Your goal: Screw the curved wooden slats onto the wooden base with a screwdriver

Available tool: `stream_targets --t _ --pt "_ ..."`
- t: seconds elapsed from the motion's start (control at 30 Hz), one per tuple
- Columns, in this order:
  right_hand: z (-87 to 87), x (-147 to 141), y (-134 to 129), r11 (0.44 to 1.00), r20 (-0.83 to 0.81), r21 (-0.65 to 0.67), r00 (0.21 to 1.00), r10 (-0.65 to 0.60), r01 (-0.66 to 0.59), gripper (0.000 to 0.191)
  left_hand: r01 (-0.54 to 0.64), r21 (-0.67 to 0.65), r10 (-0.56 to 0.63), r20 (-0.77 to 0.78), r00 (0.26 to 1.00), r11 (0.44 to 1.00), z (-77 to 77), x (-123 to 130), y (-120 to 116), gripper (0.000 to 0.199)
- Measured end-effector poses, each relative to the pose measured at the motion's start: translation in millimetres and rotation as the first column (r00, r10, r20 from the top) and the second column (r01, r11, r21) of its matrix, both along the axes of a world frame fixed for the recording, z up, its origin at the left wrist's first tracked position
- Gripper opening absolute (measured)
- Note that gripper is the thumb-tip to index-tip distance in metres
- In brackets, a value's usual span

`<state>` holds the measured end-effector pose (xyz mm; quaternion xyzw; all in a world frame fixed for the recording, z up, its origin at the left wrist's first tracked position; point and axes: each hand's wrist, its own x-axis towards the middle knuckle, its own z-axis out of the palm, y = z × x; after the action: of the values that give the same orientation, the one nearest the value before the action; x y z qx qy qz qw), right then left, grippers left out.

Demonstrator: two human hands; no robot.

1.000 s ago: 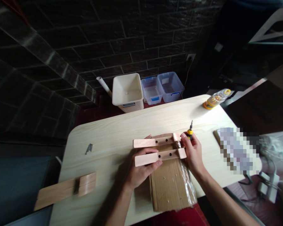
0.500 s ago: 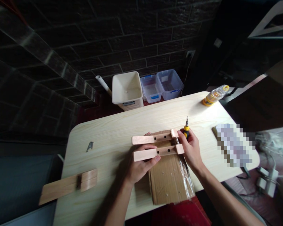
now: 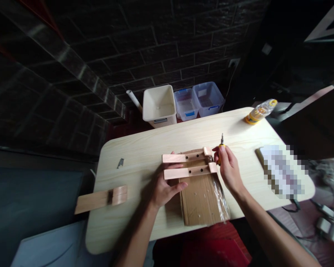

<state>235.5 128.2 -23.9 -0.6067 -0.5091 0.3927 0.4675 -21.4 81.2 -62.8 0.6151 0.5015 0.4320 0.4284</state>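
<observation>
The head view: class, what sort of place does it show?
Probably a makeshift work corner in a home: a yellow-handled metal screwdriver above a pale, wood-grained rectangular table, and translucent, blue-handled plastic bins standing beyond it.

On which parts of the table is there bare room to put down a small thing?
Bare tabletop shows between the screws and the left hand, and between the right hand and the blurred-out item. It is crowded at the cardboard, where both hands, the wooden bars and the screwdriver gather.
</observation>
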Motion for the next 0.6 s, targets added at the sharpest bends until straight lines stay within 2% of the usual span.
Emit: stream_targets --t 0.1,0.27,0.37,0.47,0.6 --pt "-3.5 16 0 0.998 0.18 -0.014 0.981 0.065 -0.063 0.05 -0.093 -0.039 0.095 0.052 0.994 0.995 -3.0 -9 -23 0.063" --pt "-21.4 49 -7 0.984 0.488 -0.077 0.854 0.18 -0.164 0.038 -0.197 -0.032 0.199 0.082 0.977 0.98 -0.6 -18 -71 0.028" --pt "-32.0 62 -10 0.968 0.593 -0.16 0.765 0.251 -0.194 0.032 -0.255 -0.014 0.255 0.0 0.967 0.967 4.3 -15 -92 0.018" --pt "-38.7 69 -8 0.957 0.655 -0.225 0.698 0.288 -0.184 0.03 -0.298 0.024 0.298 -0.11 0.948 0.954 11.4 -10 -104 0.017" --pt "-41.6 76 -1 0.955 0.694 -0.263 0.661 0.286 -0.137 0.035 -0.298 0.045 0.301 -0.211 0.93 0.953 34.7 -14 -108 0.016"
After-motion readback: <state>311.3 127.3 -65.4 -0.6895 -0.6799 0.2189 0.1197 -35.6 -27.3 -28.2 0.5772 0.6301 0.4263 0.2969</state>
